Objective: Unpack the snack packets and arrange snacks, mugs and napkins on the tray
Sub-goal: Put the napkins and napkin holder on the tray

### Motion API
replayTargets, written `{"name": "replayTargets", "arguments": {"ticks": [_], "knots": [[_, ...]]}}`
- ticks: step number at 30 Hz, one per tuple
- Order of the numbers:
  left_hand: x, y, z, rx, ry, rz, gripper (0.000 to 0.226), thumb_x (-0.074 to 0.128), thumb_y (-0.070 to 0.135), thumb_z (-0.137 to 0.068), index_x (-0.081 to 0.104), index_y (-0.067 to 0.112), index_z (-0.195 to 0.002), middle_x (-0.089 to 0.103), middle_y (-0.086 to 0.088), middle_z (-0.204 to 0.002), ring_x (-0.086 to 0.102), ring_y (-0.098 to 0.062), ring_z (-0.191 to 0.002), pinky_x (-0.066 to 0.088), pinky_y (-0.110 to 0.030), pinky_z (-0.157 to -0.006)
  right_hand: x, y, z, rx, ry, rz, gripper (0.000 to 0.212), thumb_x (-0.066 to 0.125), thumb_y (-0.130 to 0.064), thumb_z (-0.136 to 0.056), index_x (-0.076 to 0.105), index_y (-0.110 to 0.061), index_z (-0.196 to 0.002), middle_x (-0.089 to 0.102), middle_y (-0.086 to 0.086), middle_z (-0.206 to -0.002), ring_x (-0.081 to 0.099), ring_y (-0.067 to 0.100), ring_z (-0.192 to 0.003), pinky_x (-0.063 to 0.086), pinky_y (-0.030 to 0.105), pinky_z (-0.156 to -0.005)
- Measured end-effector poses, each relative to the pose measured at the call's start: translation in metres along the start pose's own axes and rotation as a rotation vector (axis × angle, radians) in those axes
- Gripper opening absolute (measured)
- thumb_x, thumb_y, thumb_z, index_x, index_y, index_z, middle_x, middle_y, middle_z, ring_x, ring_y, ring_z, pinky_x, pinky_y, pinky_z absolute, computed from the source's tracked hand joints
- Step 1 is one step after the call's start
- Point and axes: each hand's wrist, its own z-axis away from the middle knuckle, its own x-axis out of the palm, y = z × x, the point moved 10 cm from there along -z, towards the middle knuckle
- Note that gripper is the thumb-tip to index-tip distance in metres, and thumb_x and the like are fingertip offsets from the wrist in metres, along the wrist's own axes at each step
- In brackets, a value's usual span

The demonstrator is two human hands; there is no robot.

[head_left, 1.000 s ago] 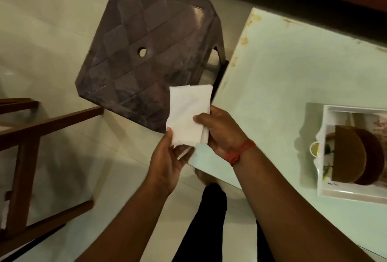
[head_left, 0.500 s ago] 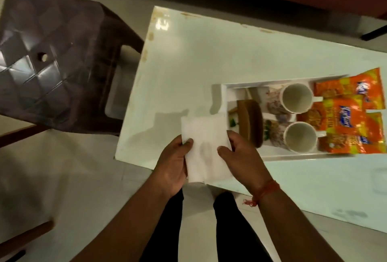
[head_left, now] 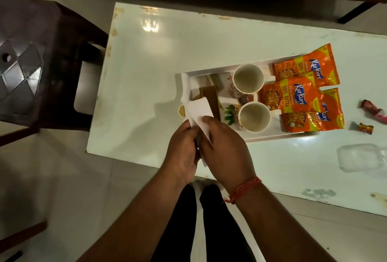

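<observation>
A white napkin (head_left: pixel 199 111) is pinched between my left hand (head_left: pixel 184 153) and my right hand (head_left: pixel 226 148), folded and held just over the near left corner of the white tray (head_left: pixel 272 135). On the tray stand two empty cream mugs, one at the back (head_left: pixel 248 78) and one at the front (head_left: pixel 253 117), beside a brown napkin holder (head_left: pixel 209 96). Three orange Kurkure snack packets (head_left: pixel 293 96) lie sealed across the tray's right end.
The tray sits on a white table (head_left: pixel 146 73). Two small wrapped sweets (head_left: pixel 374 113) and a clear plastic lid (head_left: pixel 362 157) lie on the table to the right. A dark plastic stool (head_left: pixel 31 56) stands on the left. My legs are below the table's near edge.
The view swung from the stool over to the table and tray. The napkin, held flat and open before, is now folded narrower between both hands and closer to the tray's corner.
</observation>
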Motion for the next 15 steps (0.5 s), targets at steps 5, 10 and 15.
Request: {"name": "replayTargets", "arguments": {"ticks": [5,10,15], "knots": [[-0.005,-0.008,0.0,-0.032,0.049,0.076,0.028,0.05,0.017,-0.099,0.067,0.01,-0.119,0.073,-0.012,-0.111,0.071,-0.023,-0.101,0.057,-0.032,-0.083,0.008,-0.005,0.004,-0.052,-0.033,0.02,0.036,0.051,-0.031,-0.098,0.048,-0.023,-0.133,0.066,0.0,-0.12,0.061,0.019,-0.109,0.054,0.035,-0.091],[-0.011,-0.014,-0.003,-0.101,0.017,0.185,0.041,0.057,0.041,-0.095,0.066,0.009,-0.119,0.075,-0.011,-0.107,0.072,-0.026,-0.099,0.058,-0.037,-0.085,0.024,-0.018,0.013,-0.178,-0.18,0.023,0.039,0.051,-0.027,-0.095,0.048,-0.024,-0.134,0.064,-0.004,-0.115,0.059,0.013,-0.102,0.052,0.032,-0.09],[-0.031,-0.003,-0.015,0.006,0.092,0.079,0.027,0.059,0.018,-0.095,0.064,0.013,-0.121,0.073,-0.011,-0.111,0.07,-0.031,-0.1,0.058,-0.042,-0.084,-0.018,0.022,0.014,0.057,0.148,-0.235,0.022,0.059,-0.023,-0.094,0.061,-0.025,-0.116,0.06,-0.011,-0.109,0.057,-0.005,-0.091,0.045,0.005,-0.076]]}}
